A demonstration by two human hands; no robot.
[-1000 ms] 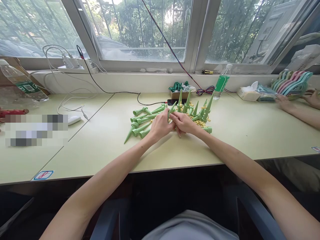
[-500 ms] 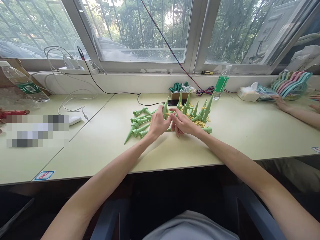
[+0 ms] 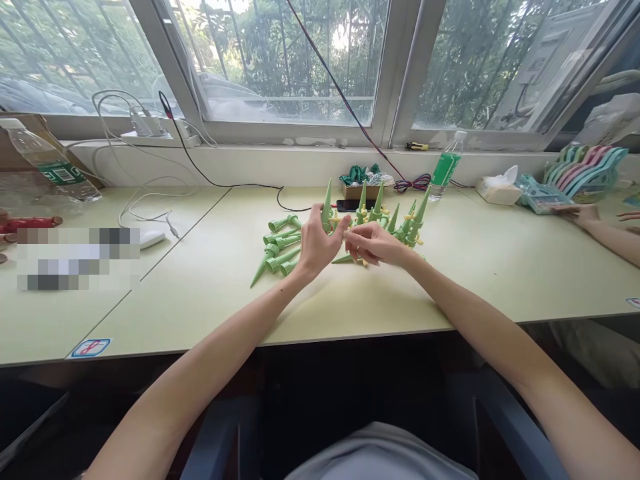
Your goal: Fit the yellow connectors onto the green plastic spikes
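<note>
My left hand grips a green cone spike and holds it upright, tip up, above the pale green table. My right hand is closed beside it, fingertips pinching a small yellow part against the spike's side. Left of my hands lies a pile of green spikes on their sides. Behind my hands stand several upright spikes with yellow fittings, and small yellow parts lie under my right hand.
A black phone and a small box of green bits sit behind the spikes. A green-label bottle stands at the sill. Cables and a white mouse lie at left. Another person's hand rests near coloured hangers at right.
My left hand has lifted the spike and turned it from slanted to upright. My right hand has brought a yellow part up to its side. The other person's hands shifted at the far right.
</note>
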